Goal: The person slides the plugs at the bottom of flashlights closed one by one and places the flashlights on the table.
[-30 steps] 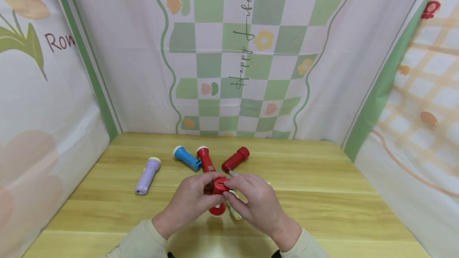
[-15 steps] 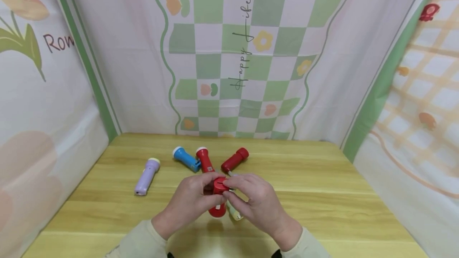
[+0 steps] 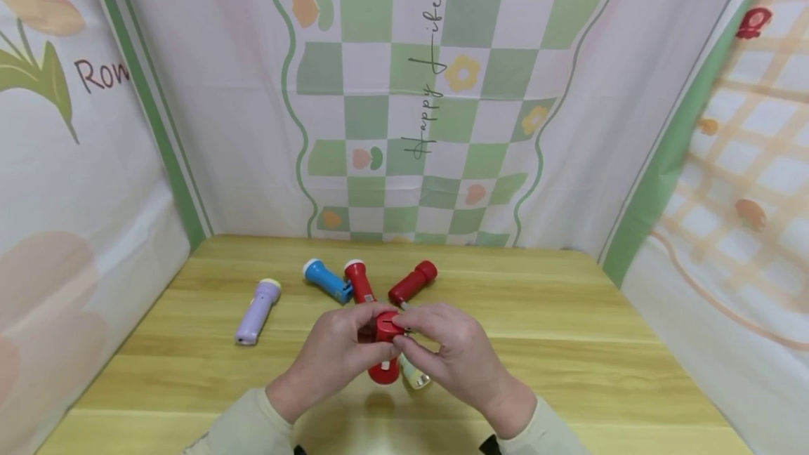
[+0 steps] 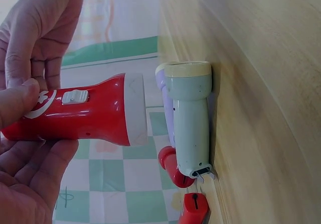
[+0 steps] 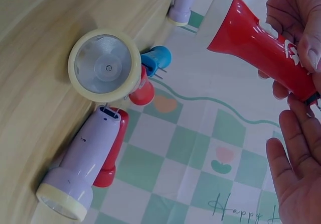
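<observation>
Head end down, a red flashlight point(image 4: 95, 111) with a white rim is held above the table between both hands. My left hand point(image 3: 338, 343) grips its body, thumb on one side and fingers on the other. At the tail end, my right hand point(image 3: 449, 350) pinches with thumb and fingertips. Small dark and metal parts show at that tail in the right wrist view. A white slide switch point(image 4: 75, 96) sits on the body. Just beyond the hands lies a pale green flashlight point(image 4: 188, 121) with a cream rim and metal prongs at its base.
On the wooden table point(image 3: 569, 343) lie a purple flashlight point(image 3: 258, 312), a blue flashlight point(image 3: 327, 279), another red flashlight point(image 3: 360, 283) and a dark red one point(image 3: 413, 283). A second purple flashlight point(image 5: 88, 158) lies near the dark red one. Patterned curtains point(image 3: 417, 90) enclose the table.
Both hands keep their hold on the red flashlight. The head view has shifted very slightly, and a little more of the pale green flashlight shows beside the right hand.
</observation>
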The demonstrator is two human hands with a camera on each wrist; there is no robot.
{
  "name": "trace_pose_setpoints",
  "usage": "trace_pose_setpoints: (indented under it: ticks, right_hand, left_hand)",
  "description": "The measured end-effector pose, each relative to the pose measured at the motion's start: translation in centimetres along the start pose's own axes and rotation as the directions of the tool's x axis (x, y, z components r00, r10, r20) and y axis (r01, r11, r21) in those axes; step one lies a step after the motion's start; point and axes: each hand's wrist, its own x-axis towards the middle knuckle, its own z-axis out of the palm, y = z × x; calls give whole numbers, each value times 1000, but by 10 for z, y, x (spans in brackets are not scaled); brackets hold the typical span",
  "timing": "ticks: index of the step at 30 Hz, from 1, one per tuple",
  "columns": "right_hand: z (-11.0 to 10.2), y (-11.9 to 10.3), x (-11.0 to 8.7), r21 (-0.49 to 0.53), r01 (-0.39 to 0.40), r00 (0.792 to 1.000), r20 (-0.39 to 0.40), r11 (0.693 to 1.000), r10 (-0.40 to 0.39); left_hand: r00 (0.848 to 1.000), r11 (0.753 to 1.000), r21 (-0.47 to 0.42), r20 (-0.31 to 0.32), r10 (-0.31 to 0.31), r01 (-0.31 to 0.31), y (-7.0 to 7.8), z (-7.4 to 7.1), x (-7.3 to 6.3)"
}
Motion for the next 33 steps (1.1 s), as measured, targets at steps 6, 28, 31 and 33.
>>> trace_pose_setpoints:
  ticks: [6,28,31,33]
  right_hand:
    - [-1,0,0,10,-12,1000,7,1000,12]
    - [1,1,-1,-1,-10,1000,20,1000,10]
    - [1,1,-1,-10,-16,999,31,1000,16]
    - [1,0,-2,-14,-24,999,40,1000,24]
  left_hand:
    - [1000,1000,-5,5,-2,2,0,0,0]
    - [1000,1000,12,11,-11,11,-2,-1,-1]
    - [1000,1000,15,12,-12,12,-2,-1,-1]
    - [1000,1000,17,13,-14,14,-2,-1,-1]
